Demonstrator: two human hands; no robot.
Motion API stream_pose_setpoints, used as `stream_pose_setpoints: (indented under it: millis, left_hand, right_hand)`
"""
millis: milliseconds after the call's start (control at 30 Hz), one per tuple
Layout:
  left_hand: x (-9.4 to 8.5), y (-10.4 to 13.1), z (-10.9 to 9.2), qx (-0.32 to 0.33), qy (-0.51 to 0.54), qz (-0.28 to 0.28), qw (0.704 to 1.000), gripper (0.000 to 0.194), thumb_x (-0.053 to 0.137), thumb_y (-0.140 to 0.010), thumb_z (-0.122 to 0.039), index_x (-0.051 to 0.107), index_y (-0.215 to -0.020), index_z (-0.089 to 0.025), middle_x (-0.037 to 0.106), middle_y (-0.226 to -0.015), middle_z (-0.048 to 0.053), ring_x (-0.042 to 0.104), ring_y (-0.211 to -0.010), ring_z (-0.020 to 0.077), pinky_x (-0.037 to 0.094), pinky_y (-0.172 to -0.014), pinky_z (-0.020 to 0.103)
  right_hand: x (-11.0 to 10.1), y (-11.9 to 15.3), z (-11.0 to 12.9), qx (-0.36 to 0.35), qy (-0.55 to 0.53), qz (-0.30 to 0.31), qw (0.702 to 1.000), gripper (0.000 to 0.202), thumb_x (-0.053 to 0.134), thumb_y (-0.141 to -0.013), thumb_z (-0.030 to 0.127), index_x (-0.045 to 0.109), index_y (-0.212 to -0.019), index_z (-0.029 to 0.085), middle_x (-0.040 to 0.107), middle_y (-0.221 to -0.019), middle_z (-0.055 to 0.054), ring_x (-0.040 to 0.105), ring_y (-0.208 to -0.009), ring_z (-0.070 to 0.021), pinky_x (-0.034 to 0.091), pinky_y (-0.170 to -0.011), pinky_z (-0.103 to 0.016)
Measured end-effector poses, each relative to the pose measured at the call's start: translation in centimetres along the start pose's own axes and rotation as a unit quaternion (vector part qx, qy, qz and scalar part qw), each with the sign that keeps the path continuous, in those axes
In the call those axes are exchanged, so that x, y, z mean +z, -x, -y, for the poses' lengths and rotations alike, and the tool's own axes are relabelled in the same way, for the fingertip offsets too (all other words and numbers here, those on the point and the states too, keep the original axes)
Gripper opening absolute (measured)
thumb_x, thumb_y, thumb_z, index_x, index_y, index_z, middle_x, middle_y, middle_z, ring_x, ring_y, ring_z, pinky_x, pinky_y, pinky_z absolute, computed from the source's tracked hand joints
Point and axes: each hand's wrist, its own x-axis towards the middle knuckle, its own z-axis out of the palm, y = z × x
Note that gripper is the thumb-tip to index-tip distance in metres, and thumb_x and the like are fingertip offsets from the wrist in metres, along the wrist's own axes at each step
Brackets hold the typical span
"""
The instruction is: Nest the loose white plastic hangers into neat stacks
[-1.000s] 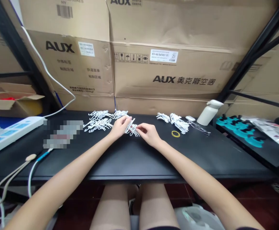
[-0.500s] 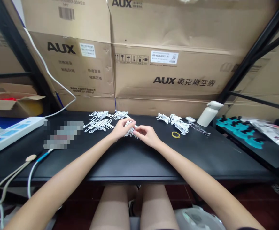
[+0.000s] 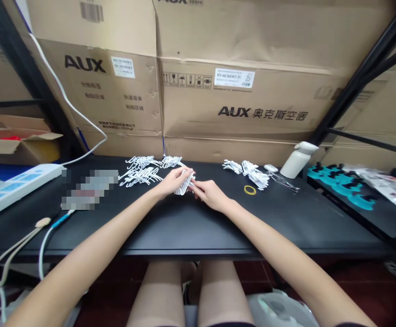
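Over the middle of the black table, a bundle of white wire hooks (image 3: pixel 184 182) is held between my two hands. My left hand (image 3: pixel 173 180) grips it from the left, thumb on top. From the right, my right hand (image 3: pixel 208 193) pinches the bundle's end with closed fingers, which partly cover it. Left of my hands lie loose piles of the same white hooks (image 3: pixel 139 176), with a smaller pile (image 3: pixel 171 161) behind. To the right are more bunched white hooks (image 3: pixel 256 175) and yellow rubber bands (image 3: pixel 250 190).
A white bottle (image 3: pixel 299 160) and a pair of glasses (image 3: pixel 286 182) stand and lie at the right, beside teal parts (image 3: pixel 345 186) on a black box. A power strip (image 3: pixel 21 190) and a strap (image 3: pixel 21 245) are at the left. Large cartons (image 3: pixel 238 122) wall off the back.
The hook bundle has been turned so more of it shows between my hands. My right hand has shifted slightly down and its fingers have closed in at the bundle's end.
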Motion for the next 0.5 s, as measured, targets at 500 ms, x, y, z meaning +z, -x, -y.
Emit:
stream_pose_setpoints:
  millis: [500]
  left_hand:
    - [0.04, -0.22, 0.68, -0.024, 0.070, -0.026, 0.997, 0.043, 0.067, -0.074, -0.050, 0.064, -0.096, -0.013, 0.073, -0.092, 0.012, 0.069, -0.078, 0.0213, 0.055, -0.066, 0.030]
  right_hand:
    - [0.22, -0.20, 0.33, 0.007, 0.054, 0.012, 0.998, 0.029, 0.041, -0.096, 0.027, 0.057, -0.074, 0.017, 0.060, -0.062, -0.001, 0.054, -0.054, -0.0115, 0.040, -0.060, -0.022]
